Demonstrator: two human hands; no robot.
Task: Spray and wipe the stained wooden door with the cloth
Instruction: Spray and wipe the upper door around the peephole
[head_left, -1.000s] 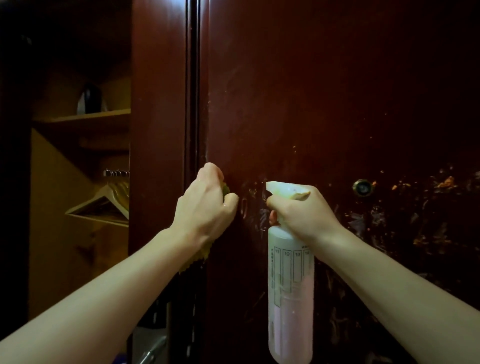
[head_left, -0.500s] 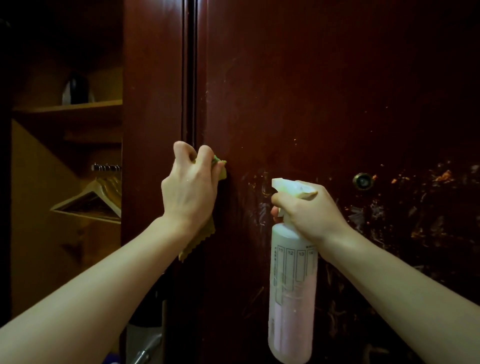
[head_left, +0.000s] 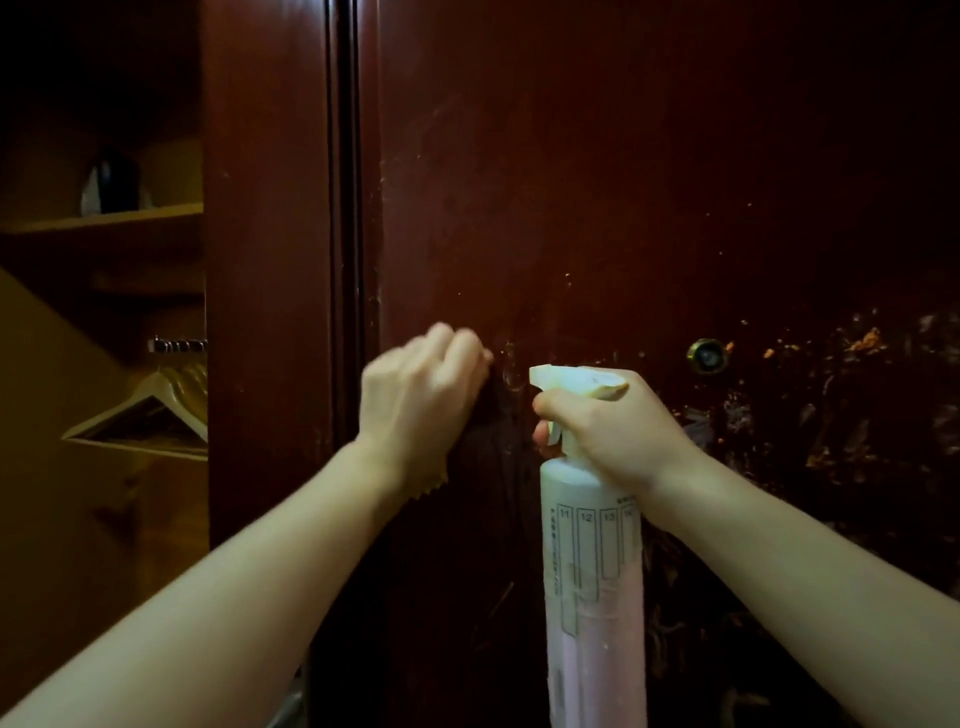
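Spray bottle (head_left: 592, 571) label: scale boxes numbered 11, 12, 13; remaining print illegible.

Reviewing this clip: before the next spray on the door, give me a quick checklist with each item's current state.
1. Cloth in the left hand: ok, a zigzag edge shows below the hand.
2. Left hand against the door: ok, though blurred.
3. Spray bottle gripped by the right hand: ok, upright, a finger on the trigger.
4. Nozzle aimed at the door: ok, it points at the panel near the left hand.
5. Liquid left in the bottle: ok, pinkish fill visible.
6. Stains right of the peephole cleaned: not ok, residue remains.
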